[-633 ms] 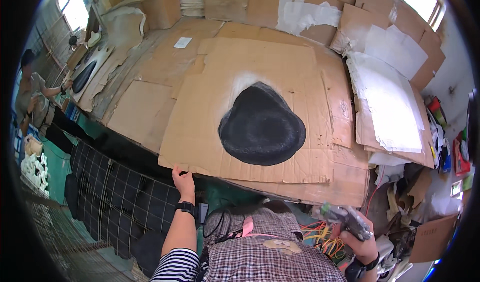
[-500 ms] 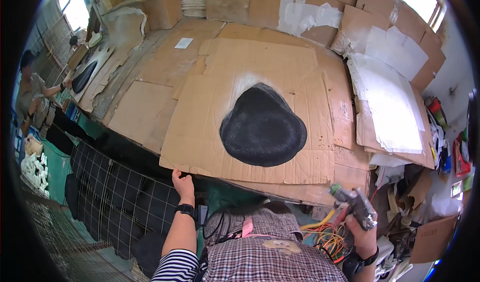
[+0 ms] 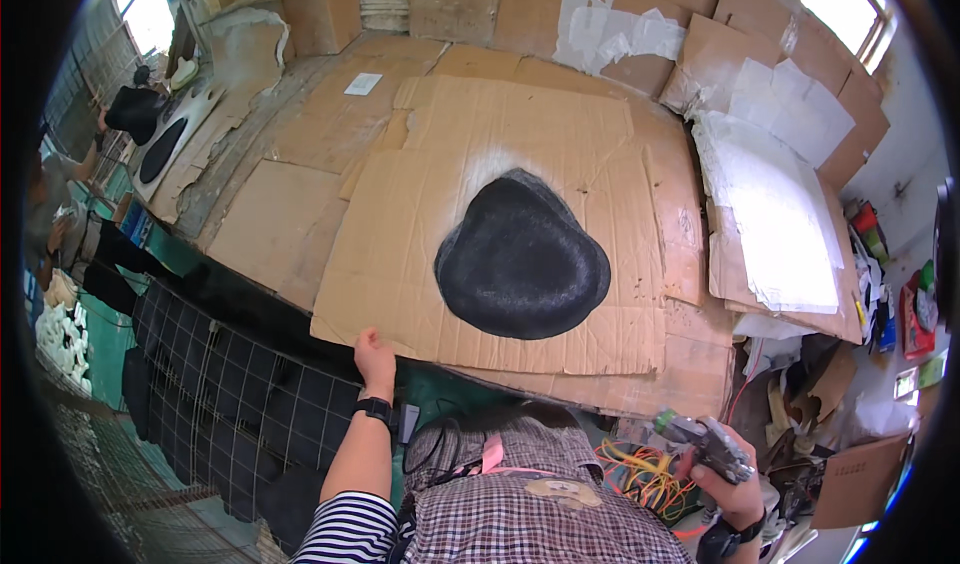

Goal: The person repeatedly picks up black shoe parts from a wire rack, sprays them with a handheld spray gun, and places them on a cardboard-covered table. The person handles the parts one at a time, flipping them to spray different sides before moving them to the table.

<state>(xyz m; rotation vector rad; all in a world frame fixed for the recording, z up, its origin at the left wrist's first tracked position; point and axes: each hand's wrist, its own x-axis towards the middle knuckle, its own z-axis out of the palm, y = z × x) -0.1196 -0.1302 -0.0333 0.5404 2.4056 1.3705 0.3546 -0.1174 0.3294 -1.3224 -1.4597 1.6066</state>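
Note:
A black felt hat (image 3: 522,261) lies crown-up on a large cardboard sheet (image 3: 420,254), ringed at its far side by a pale sprayed haze. My left hand (image 3: 375,357) grips the near left edge of that sheet, a dark watch on the wrist. My right hand (image 3: 728,474) is low at the right, below the table edge, closed around a grey spray gun (image 3: 700,436) whose nozzle points left and up toward the table.
More cardboard sheets and white paper (image 3: 780,214) cover the table and back wall. A black wire grid (image 3: 230,404) hangs off the near left side. Orange and yellow cords (image 3: 640,469) lie by my right hand. Another dark hat (image 3: 135,112) sits far left.
My right hand with the spray gun rose toward the table edge, then dropped back lower. My left hand stays on the cardboard edge; the hat has not moved.

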